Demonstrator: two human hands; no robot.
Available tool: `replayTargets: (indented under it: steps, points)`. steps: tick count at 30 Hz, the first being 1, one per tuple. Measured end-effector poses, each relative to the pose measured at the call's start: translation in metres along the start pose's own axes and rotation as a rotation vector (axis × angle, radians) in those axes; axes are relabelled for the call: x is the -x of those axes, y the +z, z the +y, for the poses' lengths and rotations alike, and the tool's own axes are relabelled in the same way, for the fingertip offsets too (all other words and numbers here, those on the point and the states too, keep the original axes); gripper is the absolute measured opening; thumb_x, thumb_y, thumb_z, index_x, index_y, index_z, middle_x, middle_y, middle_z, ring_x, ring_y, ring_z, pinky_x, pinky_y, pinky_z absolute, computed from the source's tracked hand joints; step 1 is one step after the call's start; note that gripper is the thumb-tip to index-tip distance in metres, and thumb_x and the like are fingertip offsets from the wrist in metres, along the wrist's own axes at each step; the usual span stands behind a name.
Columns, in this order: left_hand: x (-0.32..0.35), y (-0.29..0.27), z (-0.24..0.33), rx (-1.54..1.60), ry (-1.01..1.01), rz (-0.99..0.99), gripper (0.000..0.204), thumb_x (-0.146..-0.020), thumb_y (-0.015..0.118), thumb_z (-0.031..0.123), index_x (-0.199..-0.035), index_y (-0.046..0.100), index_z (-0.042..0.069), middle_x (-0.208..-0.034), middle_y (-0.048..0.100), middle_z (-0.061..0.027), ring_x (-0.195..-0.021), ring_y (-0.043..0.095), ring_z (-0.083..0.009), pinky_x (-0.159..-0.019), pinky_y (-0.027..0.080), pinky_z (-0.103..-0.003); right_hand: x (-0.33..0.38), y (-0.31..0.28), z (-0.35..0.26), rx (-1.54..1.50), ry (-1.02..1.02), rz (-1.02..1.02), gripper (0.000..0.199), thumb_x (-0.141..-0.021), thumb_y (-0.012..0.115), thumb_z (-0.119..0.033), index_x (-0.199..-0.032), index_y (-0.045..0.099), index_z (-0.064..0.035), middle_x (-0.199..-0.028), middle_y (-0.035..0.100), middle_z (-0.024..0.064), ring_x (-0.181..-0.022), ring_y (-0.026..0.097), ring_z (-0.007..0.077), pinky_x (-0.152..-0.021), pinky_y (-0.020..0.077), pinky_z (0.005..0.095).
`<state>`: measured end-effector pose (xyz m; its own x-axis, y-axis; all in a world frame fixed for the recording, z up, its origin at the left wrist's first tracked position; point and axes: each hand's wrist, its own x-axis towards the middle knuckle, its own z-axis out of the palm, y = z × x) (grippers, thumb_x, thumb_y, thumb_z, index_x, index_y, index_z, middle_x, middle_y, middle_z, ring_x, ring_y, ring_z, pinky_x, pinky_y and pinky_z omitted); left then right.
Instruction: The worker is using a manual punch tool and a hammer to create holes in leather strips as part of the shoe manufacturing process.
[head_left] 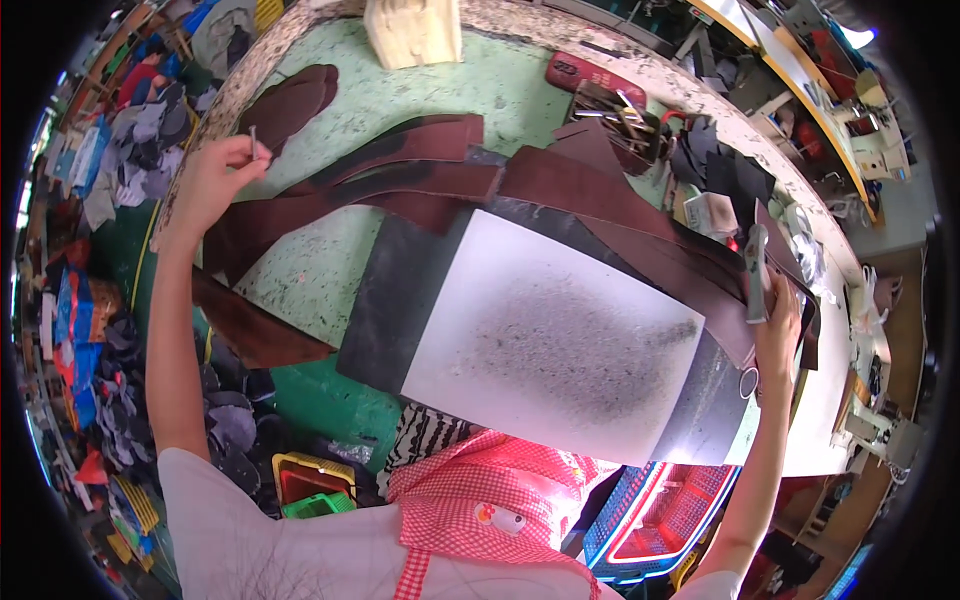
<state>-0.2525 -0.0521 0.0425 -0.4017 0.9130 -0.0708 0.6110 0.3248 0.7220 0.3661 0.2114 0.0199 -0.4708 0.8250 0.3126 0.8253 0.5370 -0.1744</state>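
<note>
Grey metal at both ends of the bench! Out on the left, the left hand [215,180] pinches a slim metal rod [253,142] between thumb and fingers, near the rounded brown pieces [290,105]. Over on the right, the right hand [780,335] grips a grey tool [757,275], its exact kind unclear, beside long brown strips [650,245]. Between them lies the white board [480,310], darkly speckled, atop a black slab [385,305].

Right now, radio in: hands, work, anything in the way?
Left fingers pinching small metal piece. Right fingers around grey tool. Brown pieces crowd white board's far side.
</note>
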Motion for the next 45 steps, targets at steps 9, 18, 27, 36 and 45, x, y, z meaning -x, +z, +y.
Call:
replayTargets:
  steps: [9,18,27,36,45]
  points:
    - [-0.094,0.215,0.169,0.089,0.6,-0.296,0.013,-0.085,0.071,0.022,-0.095,0.071,0.014,-0.089,0.073,0.0005,-0.081,0.07,-0.0123,-0.083,0.051,-0.029,-0.017,0.006,0.02,0.154,-0.087,0.063,0.019,-0.082,0.064,-0.006,-0.1,0.058,-0.0022,-0.094,0.062,0.0185,-0.093,0.058,0.0373,-0.083,0.0444,0.0437]
    - [-0.122,0.248,0.215,0.162,0.848,-0.455,0.013,-0.085,0.069,0.009,-0.097,0.069,0.003,-0.084,0.071,-0.0044,-0.081,0.068,-0.0112,-0.075,0.052,-0.026,-0.022,-0.072,-0.03,-0.503,0.127,0.112,0.008,-0.09,0.061,0.001,-0.096,0.056,-0.001,-0.086,0.053,-0.001,-0.08,0.048,0.0082,-0.077,0.0418,0.0227]
    - [-0.018,0.101,0.182,0.308,0.102,-0.875,0.01,-0.089,0.064,0.005,-0.096,0.063,-0.001,-0.088,0.068,-0.0064,-0.08,0.067,-0.0127,-0.076,0.052,-0.027,0.02,-0.052,-0.126,-0.783,0.325,-0.42,0.021,-0.077,0.071,0.003,-0.094,0.06,-0.0012,-0.088,0.06,0.0033,-0.072,0.054,0.0121,-0.068,0.0447,0.0264]
    - [-0.021,0.152,0.17,0.176,0.225,-0.53,0.007,-0.09,0.063,0.005,-0.09,0.062,-0.002,-0.083,0.066,-0.0024,-0.078,0.063,-0.0085,-0.075,0.049,-0.025,0.045,-0.009,-0.106,-0.418,-0.018,-0.19,0.027,-0.072,0.071,-0.002,-0.092,0.052,0.0018,-0.106,0.054,0.0138,-0.093,0.055,0.0338,-0.083,0.044,0.0401]
    - [-0.145,0.351,0.305,0.392,0.845,-0.163,0.01,-0.085,0.069,0.016,-0.09,0.072,0.008,-0.085,0.073,-0.0032,-0.078,0.07,-0.0119,-0.072,0.053,-0.028,0.1,-0.064,-0.083,-0.836,0.447,-0.357,0.018,-0.097,0.054,-0.013,-0.104,0.054,0.0029,-0.077,0.049,0.0059,-0.064,0.044,0.0122,-0.056,0.0353,0.0279]
